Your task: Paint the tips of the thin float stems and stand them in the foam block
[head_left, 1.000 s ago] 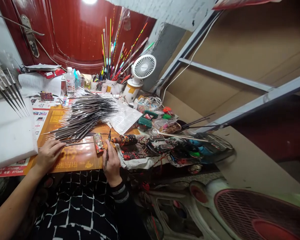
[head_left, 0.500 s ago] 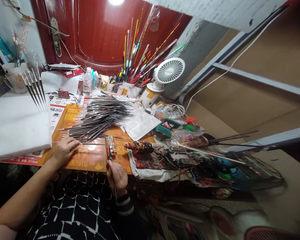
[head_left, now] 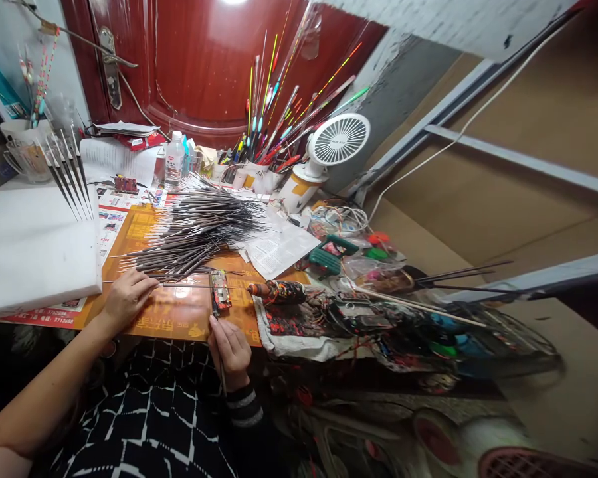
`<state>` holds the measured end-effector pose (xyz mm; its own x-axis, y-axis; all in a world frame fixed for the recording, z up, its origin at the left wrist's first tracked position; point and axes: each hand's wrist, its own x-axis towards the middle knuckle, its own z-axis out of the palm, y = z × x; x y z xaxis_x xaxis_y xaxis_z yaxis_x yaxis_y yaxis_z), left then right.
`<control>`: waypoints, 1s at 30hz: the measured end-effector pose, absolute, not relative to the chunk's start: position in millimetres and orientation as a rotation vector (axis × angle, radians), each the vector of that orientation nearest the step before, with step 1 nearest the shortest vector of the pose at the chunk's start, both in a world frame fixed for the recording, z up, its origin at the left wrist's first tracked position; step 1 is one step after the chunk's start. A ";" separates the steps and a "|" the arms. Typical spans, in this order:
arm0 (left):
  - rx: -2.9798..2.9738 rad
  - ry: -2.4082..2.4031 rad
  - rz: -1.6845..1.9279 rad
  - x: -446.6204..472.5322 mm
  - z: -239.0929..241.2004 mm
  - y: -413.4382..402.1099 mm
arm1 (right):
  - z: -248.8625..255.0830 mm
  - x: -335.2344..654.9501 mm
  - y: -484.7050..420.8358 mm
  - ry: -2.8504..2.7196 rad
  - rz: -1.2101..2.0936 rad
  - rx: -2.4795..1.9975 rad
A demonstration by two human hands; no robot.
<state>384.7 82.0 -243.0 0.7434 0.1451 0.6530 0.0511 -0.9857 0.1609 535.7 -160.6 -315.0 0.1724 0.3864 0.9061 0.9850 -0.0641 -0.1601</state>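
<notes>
Under the fingers of my left hand (head_left: 129,295) lies a thin fishing float (head_left: 177,285), held level near the front of the orange mat (head_left: 169,325). Its fine stem runs right, across a small paint-smeared block (head_left: 220,290), toward a paint-crusted wooden-tipped handle (head_left: 279,291). My right hand (head_left: 232,348) pinches a slim brush (head_left: 222,375) at the near side of the block; its tip is partly hidden by the fingers. Just behind my left hand lies a big pile of dark floats (head_left: 204,226) with pale tips.
A white foam block (head_left: 34,245) at left has several floats stuck upright in it. Behind the pile stand a water bottle (head_left: 174,159), pots of colourful floats and a white fan (head_left: 339,139). Paint-stained cloth (head_left: 299,335) and clutter fill the right side.
My right hand has shifted slightly left with the brush, its tip now lower beside the paint-smeared block. My left hand stays on the float, nearly still.
</notes>
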 end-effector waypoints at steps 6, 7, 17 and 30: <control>2.810 0.162 1.046 384.5 -243.0 82.0 | -314.3 534.7 -160.0 -1.330 -0.876 -1.615; 2.809 0.163 1.046 384.5 -243.0 82.0 | -314.4 534.4 -160.0 -1.331 -0.875 -1.617; 2.789 0.175 1.030 384.5 -243.7 82.8 | -311.6 531.6 -161.0 -1.317 -0.860 -1.638; 2.782 0.176 1.036 384.7 -241.3 82.6 | -318.7 533.5 -162.4 -1.314 -0.867 -1.615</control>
<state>384.7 82.6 -241.3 0.7520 0.1685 0.6373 0.0519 -0.9789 0.1976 533.5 -162.4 -318.7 0.2048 0.3833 0.9006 0.9788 -0.0786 -0.1891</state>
